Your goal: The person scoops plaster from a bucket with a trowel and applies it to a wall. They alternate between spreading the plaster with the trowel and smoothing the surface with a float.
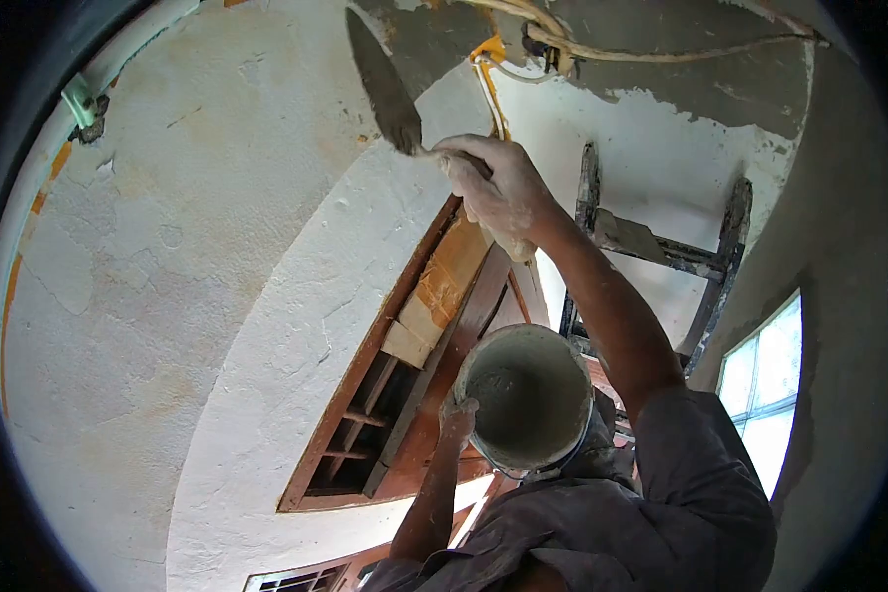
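Note:
Raised high, my right hand (498, 192) is closed round the handle of a trowel (383, 89). The trowel's long blade is coated with grey plaster and points up and to the left, in front of the pale wall. Lower down, my left hand (458, 418) grips the left rim of a round bucket (553, 370), held in front of my chest. Some wet grey mix (508, 390) shows inside the bucket. Both hands are dusted with plaster.
A ladder (661, 247) stands to the right behind my right arm. Wooden frames with openings (360, 419) are set in the wall below centre. Loose cables (661, 56) hang near grey plaster at the top. A bright window (763, 380) is at the right.

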`<state>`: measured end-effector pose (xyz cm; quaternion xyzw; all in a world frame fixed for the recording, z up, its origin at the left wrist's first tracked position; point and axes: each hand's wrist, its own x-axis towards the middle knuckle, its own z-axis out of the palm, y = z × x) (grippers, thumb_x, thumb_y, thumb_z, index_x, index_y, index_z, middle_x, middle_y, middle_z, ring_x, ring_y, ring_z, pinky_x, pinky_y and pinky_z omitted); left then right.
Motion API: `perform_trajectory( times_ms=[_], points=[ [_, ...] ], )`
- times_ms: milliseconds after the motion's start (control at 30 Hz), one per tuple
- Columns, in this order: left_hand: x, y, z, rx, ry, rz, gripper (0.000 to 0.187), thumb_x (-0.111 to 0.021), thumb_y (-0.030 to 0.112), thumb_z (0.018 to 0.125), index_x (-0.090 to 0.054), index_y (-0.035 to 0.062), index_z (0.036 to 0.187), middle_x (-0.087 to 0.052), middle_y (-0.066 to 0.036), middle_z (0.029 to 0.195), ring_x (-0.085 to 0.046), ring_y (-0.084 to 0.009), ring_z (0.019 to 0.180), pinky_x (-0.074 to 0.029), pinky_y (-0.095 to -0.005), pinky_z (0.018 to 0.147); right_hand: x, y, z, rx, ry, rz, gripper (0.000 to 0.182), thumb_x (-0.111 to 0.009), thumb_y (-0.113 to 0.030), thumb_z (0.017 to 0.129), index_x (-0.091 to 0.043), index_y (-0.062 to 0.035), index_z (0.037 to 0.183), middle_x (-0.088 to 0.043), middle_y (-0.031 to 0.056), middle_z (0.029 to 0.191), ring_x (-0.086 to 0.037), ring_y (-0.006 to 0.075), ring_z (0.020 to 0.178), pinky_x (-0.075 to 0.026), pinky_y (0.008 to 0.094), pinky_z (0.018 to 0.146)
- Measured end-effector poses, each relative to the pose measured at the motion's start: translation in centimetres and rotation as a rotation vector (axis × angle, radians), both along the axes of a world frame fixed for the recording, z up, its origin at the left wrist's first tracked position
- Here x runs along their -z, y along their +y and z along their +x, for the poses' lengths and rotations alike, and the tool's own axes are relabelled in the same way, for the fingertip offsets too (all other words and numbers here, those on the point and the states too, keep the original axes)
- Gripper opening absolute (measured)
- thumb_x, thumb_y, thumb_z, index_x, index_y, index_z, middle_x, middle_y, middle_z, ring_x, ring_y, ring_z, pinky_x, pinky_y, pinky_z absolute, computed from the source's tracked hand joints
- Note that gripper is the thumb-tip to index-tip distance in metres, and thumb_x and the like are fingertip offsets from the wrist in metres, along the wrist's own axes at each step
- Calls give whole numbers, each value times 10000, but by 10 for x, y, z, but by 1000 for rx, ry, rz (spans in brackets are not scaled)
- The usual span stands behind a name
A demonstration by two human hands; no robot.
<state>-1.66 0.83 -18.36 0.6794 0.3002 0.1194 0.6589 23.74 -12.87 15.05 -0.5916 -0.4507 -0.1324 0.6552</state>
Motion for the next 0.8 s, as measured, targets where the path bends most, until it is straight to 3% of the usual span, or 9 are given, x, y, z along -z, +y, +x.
perform_trajectory(
  times_ms=[33,67,167,267,467,567,667,767,800],
  points=[
    [1,0,1,19,-35,-24,564,-556,81,768,-541,-15,1323,-634,-127,1203,-603,-258,1077,-462,-350,955,0,-4,-3,-38,20,-13,261,-551,-181,938,-674,16,1058,-666,130,794,-636,146,763,-514,307,733],
    [1,0,1,35,-72,-48,565,-553,73,767,-540,-17,1325,-633,-123,1204,-602,-254,1076,-461,-349,956,6,0,5,47,15,24,257,-550,-177,941,-666,26,1048,-642,100,754,-623,134,681,-533,302,641],
    [-14,-4,-4,40,-49,-60,562,-545,55,773,-535,-13,1331,-631,-119,1211,-600,-247,1082,-458,-349,964,14,6,50,11,445,77,260,-517,-176,971,-652,19,1078,-564,26,736,-542,101,575,-508,268,539],
    [-20,-9,-11,23,-35,-68,619,-524,17,737,-501,-18,1354,-592,-146,1267,-579,-285,1129,-446,-386,1000,30,20,100,27,546,51,269,-511,-201,976,-645,14,1068,-536,23,702,-508,107,482,-495,282,456],
    [4,3,-14,-14,91,86,638,-531,18,731,-484,-24,1366,-579,-173,1275,-573,-314,1137,-447,-398,998,24,34,35,18,168,77,284,-524,-186,966,-649,15,1123,-591,32,757,-547,119,516,-482,274,480],
    [-25,-7,-5,10,115,76,630,-541,30,742,-484,-17,1367,-581,-168,1276,-573,-317,1138,-445,-408,1001,12,25,-21,22,16,62,292,-522,-180,971,-638,12,1156,-607,34,781,-559,101,554,-487,265,502],
    [-17,-1,1,51,52,7,627,-543,34,744,-486,-14,1366,-582,-166,1274,-574,-314,1136,-450,-408,995,27,29,-40,-99,-218,208,284,-520,-159,970,-629,-7,1184,-610,36,785,-575,88,579,-505,264,509],
    [-33,-8,4,34,66,-8,633,-546,32,738,-486,-15,1367,-583,-169,1270,-577,-313,1135,-455,-399,989,18,8,-39,-108,202,88,281,-521,-155,974,-624,-27,1202,-602,35,781,-577,91,576,-515,263,511],
    [-30,-7,0,28,68,-11,635,-548,30,737,-486,-15,1367,-583,-169,1270,-578,-313,1136,-455,-399,990,15,7,-26,-106,461,114,275,-517,-162,984,-628,-34,1201,-588,28,777,-561,94,556,-502,261,486]
  ],
)
